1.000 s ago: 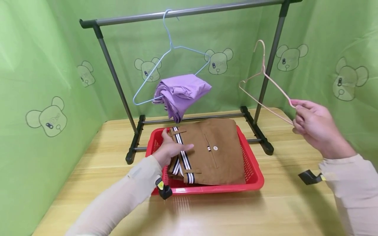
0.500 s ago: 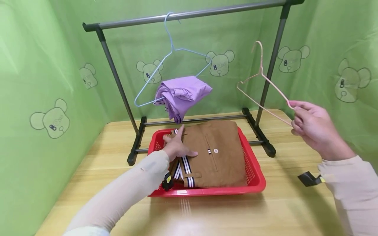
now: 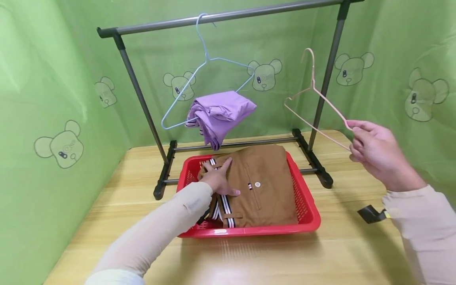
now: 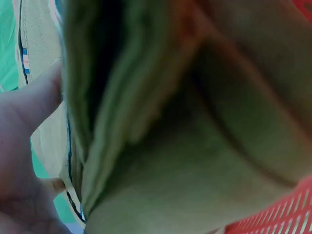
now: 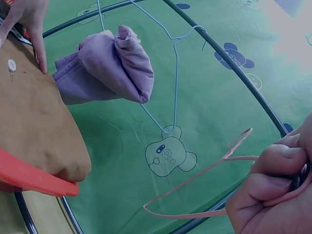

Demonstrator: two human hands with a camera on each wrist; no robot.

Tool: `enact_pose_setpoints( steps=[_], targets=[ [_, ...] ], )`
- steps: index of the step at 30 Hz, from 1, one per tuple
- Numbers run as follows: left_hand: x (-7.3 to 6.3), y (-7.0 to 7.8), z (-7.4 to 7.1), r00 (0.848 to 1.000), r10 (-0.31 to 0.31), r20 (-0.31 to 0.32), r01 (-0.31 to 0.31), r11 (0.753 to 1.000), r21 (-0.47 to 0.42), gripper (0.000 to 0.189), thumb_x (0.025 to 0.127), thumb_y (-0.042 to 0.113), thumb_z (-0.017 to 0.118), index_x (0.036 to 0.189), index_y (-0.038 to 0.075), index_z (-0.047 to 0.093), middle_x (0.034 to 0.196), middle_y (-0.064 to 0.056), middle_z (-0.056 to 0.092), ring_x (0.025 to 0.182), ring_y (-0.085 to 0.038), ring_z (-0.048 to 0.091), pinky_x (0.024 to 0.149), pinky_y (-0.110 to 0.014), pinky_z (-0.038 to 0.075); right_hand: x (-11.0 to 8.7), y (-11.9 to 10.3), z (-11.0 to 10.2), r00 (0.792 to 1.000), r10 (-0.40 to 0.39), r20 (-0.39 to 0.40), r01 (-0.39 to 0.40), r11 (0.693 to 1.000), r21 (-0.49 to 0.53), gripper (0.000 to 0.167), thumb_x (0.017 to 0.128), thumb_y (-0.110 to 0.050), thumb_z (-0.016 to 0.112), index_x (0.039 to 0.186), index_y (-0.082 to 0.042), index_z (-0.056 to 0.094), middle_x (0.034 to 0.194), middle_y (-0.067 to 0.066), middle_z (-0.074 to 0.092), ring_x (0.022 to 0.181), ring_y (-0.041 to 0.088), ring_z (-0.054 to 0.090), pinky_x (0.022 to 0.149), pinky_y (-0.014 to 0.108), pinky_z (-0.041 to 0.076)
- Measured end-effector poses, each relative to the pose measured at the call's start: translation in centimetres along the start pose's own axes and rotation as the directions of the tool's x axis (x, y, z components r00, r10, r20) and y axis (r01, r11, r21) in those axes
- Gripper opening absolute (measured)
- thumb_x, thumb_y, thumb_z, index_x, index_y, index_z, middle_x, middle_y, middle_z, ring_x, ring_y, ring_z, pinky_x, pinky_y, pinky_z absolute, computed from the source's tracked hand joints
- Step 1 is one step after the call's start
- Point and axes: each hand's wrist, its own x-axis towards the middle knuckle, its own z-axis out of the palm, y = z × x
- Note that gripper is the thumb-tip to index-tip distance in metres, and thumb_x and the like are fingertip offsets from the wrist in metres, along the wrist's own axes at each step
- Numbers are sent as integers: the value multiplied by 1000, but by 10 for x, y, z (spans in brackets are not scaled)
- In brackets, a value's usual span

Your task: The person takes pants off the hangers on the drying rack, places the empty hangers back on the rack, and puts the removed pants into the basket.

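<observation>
Left of centre, the blue hanger hung from the rail, with the purple garment draped over its lower bar. Below, your left hand lay on the left part of the brown garment, its visible thumb and fingers spread apart; whether any hidden fingertips hooked beneath the edge cannot be told. The garment sat folded in the red basket at mid-frame, its striped waistband toward the left. A sound hold, it seemed, called for catching all the layers at that waistband together; the left wrist view showed loose folds standing apart, so taking only the top one risked undoing the fold. At the right, your right hand had its fingers clamped on one end of the pink hanger, well apart from the basket; a steady, level grip there seemed best.
</observation>
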Motion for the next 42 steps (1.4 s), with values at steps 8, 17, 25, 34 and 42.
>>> enact_pose_setpoints(
  steps=[8, 17, 25, 34, 42],
  targets=[
    [3, 4, 2, 1000, 14, -20, -12, 994, 105, 114, 69, 60, 79, 155, 38, 8, 144, -43, 7, 127, -53, 32, 88, -61, 45, 5, 3, 8, 1000, 11, 7, -11, 999, -32, 20, 104, -12, 43, 119, -10, 55, 59, -4, 42, 45, 8, 35, 45, 26, 16],
    [2, 6, 9, 999, 26, -20, -24, 993, 118, 112, 69, 57, 81, 155, 34, 13, 145, -44, 6, 127, -53, 36, 88, -61, 47, 7, 1, 9, 1000, 21, -7, -22, 998, -57, 21, 103, -14, 44, 121, -10, 53, 61, -3, 43, 46, 8, 37, 41, 21, 28],
    [5, 6, 13, 999, 37, -21, -33, 986, 164, 113, 67, 57, 82, 155, 31, 16, 143, -44, 11, 131, -53, 24, 85, -61, 48, 7, -3, 14, 1000, 1, 1, -1, 999, -50, 22, 104, -13, 43, 123, -8, 52, 61, -3, 43, 46, 9, 36, 41, 22, 27],
    [11, 4, 20, 1000, 14, 9, -15, 990, 137, 110, 66, 57, 83, 154, 33, 20, 146, -36, 16, 128, -49, 28, 84, -59, 48, 10, -7, 21, 1000, -19, 14, 19, 1000, -22, 23, 103, -12, 43, 125, -6, 50, 59, -3, 41, 46, 10, 32, 42, 24, 21],
    [9, 2, 25, 999, 27, 20, -29, 992, 124, 110, 67, 56, 83, 154, 31, 21, 146, -40, 13, 132, -49, 25, 85, -58, 49, 12, -11, 28, 999, -30, 33, 31, 999, -28, 25, 104, -13, 43, 127, -4, 47, 58, -3, 40, 46, 11, 30, 44, 26, 17]
  ],
)
